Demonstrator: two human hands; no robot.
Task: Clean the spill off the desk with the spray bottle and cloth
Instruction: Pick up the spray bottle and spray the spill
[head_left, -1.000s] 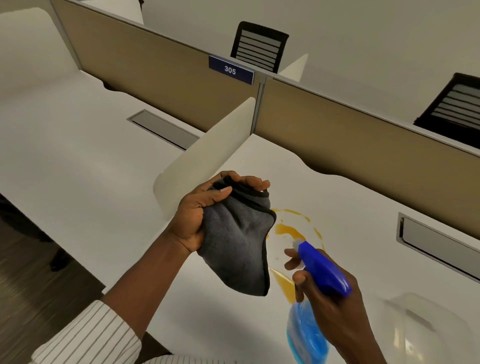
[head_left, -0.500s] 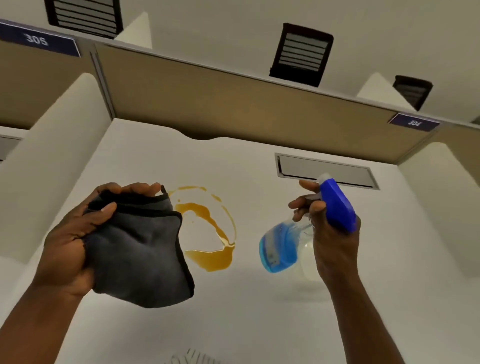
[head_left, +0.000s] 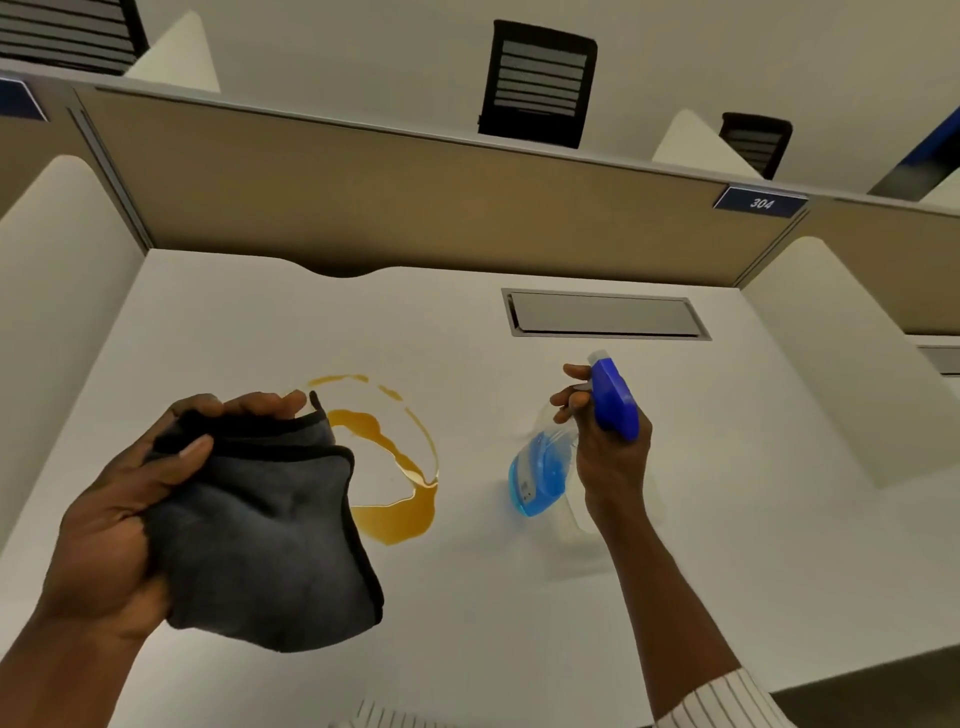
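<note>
An amber spill (head_left: 397, 512), a ring with a thicker pool at its lower right, lies in the middle of the white desk (head_left: 727, 519). My left hand (head_left: 119, 514) grips a folded dark grey cloth (head_left: 265, 540) above the desk, just left of the spill and covering its left edge. My right hand (head_left: 610, 447) holds a spray bottle (head_left: 540, 475) with blue liquid and a blue trigger head to the right of the spill. Its nozzle faces away from me and its body tilts toward the spill.
A grey cable flap (head_left: 602, 314) is set into the desk at the back right. A tan partition (head_left: 389, 208) closes the back, and white side dividers (head_left: 57, 291) stand left and right. Black chairs (head_left: 537, 88) stand beyond the partition.
The view has swung from the left cubicle to face this desk squarely. My right hand lifted the bottle up and to the right of the spill. The cloth stays in my left hand.
</note>
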